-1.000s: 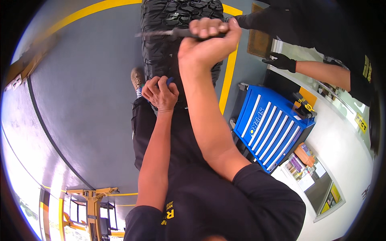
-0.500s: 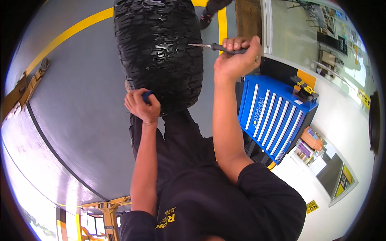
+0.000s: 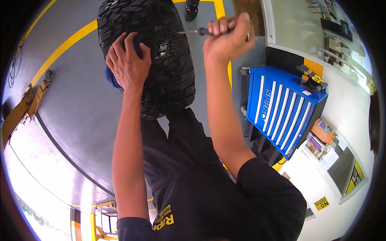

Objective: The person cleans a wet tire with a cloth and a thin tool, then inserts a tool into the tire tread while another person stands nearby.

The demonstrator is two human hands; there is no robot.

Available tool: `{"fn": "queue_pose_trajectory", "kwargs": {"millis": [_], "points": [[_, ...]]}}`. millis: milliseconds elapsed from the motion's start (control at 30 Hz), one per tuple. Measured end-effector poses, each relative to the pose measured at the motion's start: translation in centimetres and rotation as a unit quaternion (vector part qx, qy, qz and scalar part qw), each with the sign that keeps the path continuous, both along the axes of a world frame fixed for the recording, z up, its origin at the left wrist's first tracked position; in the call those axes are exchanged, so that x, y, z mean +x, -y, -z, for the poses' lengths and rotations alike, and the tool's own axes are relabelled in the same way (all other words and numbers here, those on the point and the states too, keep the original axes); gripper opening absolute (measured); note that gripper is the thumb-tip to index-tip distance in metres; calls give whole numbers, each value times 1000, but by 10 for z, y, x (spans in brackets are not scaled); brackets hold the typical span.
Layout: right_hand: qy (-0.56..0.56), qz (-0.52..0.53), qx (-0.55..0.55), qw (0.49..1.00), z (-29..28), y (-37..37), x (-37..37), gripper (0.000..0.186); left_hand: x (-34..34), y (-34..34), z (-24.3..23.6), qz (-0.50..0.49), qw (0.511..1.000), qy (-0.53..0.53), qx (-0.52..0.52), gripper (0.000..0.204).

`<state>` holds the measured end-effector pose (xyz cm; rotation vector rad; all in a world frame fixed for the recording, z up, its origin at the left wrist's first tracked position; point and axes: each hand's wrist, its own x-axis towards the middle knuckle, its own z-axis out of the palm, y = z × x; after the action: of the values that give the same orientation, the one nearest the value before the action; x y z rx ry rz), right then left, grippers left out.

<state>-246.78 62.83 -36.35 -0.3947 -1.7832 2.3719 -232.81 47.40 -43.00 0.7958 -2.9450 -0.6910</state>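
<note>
A large black tire with chunky tread stands upright in front of my legs. Wet, shiny patches glisten on its tread. My left hand lies over the left part of the tread, its fingers curled around a dark blue cloth that shows beside the thumb and below the fingers. In a closed fist, my right hand grips a screwdriver-like tool with a dark handle and a thin metal shaft. Its shaft points left, with the tip by the tire's upper right edge; whether it touches the rubber I cannot tell.
A blue tool cabinet with several drawers stands to the right, a black and yellow tool on top. Another person's shoe is beyond the tire. Yellow lines cross the grey floor; a tan lift arm lies at left.
My left hand has moved up from the tire's lower left edge onto the tread with the blue cloth. The right hand still holds the tool at the tire's right side. The view has shifted slightly.
</note>
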Motion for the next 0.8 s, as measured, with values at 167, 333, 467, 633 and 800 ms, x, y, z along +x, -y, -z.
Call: {"fn": "queue_pose_trajectory", "kwargs": {"millis": [167,333,467,633,800], "points": [[58,-29,0,998,18,18,-22,42,5,-9,7,2,1000,-6,-18,36],[56,-57,43,996,18,17,-26,42,6,-12,9,4,999,-24,-42,35],[56,-69,63,994,21,18,-38,42,5,-16,7,3,999,-28,-43,35],[19,-267,6,963,33,13,-40,39,3,-19,6,-2,998,-32,-53,37],[200,-203,-229,931,125,-17,-111,25,-19,-20,-9,18,998,-34,-53,37]]}}
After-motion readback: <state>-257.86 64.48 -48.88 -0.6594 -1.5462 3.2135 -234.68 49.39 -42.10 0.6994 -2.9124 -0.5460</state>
